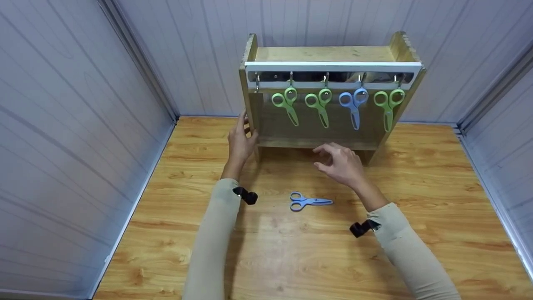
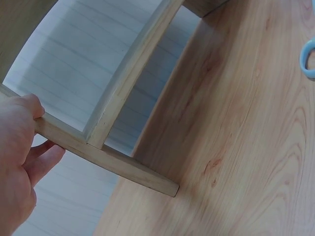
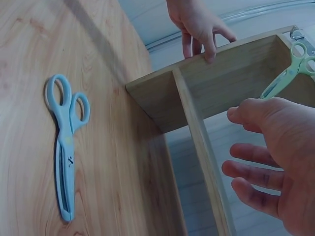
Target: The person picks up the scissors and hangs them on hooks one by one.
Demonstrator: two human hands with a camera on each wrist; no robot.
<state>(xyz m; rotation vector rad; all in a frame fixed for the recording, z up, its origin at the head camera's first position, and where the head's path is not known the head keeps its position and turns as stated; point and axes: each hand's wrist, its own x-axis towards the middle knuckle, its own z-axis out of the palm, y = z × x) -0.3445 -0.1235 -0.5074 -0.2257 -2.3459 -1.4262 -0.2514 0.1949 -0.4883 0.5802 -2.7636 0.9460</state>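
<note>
My left hand (image 1: 241,141) grips the left side panel of a wooden rack (image 1: 325,54), thumb on the front edge and fingers on the outer side. In the left wrist view the thumb and fingers pinch the panel's edge (image 2: 113,160). My right hand (image 1: 341,164) hovers before the rack's lower shelf, fingers loosely bent with nothing between them. Blue scissors (image 1: 308,202) lie on the table below the hands, blades pointing right. From the rack's front strip hang green scissors (image 1: 288,105), another green pair (image 1: 320,109), a blue pair (image 1: 354,109) and a green pair (image 1: 388,111).
A metal hook (image 1: 257,83) sits at the left end of the white strip (image 1: 333,66). The wooden table (image 1: 275,262) runs up to pale panelled walls (image 1: 75,125) at the left, back and right. The rack stands near the back wall.
</note>
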